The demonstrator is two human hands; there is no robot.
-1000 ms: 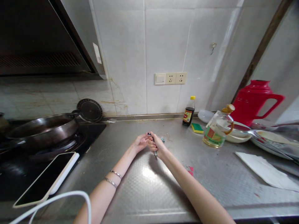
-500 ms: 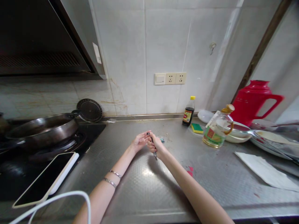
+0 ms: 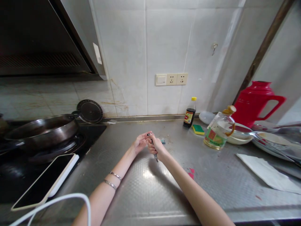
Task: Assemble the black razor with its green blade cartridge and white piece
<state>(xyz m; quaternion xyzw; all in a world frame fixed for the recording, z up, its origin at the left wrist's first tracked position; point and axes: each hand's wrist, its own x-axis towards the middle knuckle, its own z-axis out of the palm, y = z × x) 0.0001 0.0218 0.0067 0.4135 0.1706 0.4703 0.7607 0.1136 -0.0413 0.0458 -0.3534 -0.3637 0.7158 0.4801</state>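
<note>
Both hands meet over the steel counter (image 3: 131,194). Wrapped in my right hand (image 3: 158,147) is a slim black-and-silver tool (image 3: 155,156), tilted, with its narrow lower end poking out below the fist. Its exact kind is too small to tell. My left hand (image 3: 141,140), palm partly up, has its fingertips closed at the dark upper end of the same tool. Just behind my right hand lie small teal-and-silver cylinders (image 3: 163,142) that look like batteries, partly hidden by that hand. A torn red scrap (image 3: 191,173) rests beside my right forearm.
Left are a metal pan (image 3: 44,131) on the black stove (image 3: 14,175) and a phone (image 3: 44,182) with a white cable (image 3: 70,195). Right are a soy sauce bottle (image 3: 189,114), sponge (image 3: 198,129), oil jug (image 3: 216,135), red thermos (image 3: 251,102), dishes (image 3: 270,147) and white paper (image 3: 265,171).
Almost nothing differs. Both hands have shifted very slightly, and the tool remains between them.
</note>
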